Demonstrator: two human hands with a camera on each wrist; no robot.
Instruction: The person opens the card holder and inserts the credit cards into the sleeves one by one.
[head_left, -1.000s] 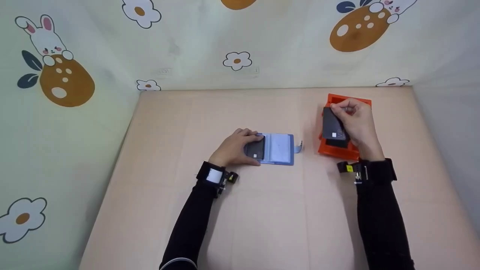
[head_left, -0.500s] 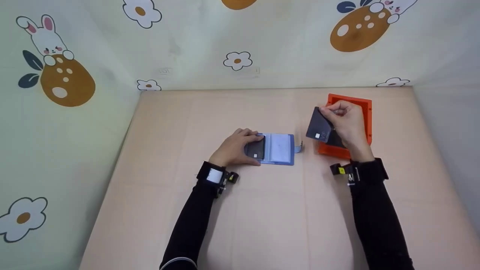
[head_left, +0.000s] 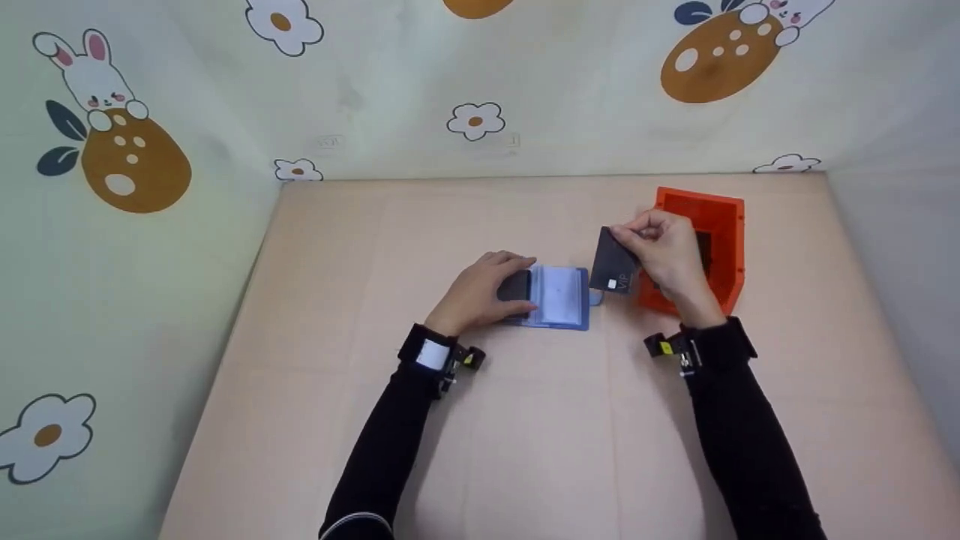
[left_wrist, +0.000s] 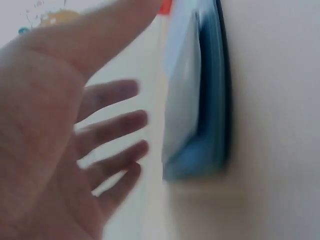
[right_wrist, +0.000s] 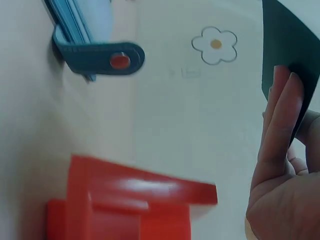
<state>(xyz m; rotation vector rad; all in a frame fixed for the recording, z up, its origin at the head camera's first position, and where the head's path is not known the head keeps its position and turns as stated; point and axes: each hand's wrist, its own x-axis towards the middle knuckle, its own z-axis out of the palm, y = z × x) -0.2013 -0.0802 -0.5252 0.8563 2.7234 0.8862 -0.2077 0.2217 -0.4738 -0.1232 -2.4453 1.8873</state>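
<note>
Head view shows the right hand (head_left: 667,251) clamped, thumb against fingers, on an upper corner of a black VIP card (head_left: 613,262), between the blue card holder (head_left: 561,296) and the red-orange bin (head_left: 732,247); the left hand (head_left: 476,296) has its fingers spread apart over the holder's left side; by such a corner pinch, the card might twist if it knocks the snap strap (right_wrist: 100,57); the holder, seemingly ungripped, might slide if pushed.

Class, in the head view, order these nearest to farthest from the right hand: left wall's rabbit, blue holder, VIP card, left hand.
1. VIP card: pinched in the right hand.
2. Blue holder: open, left of the card.
3. Left hand: at the holder's left half.
4. Rabbit: printed, far upper left.
</note>
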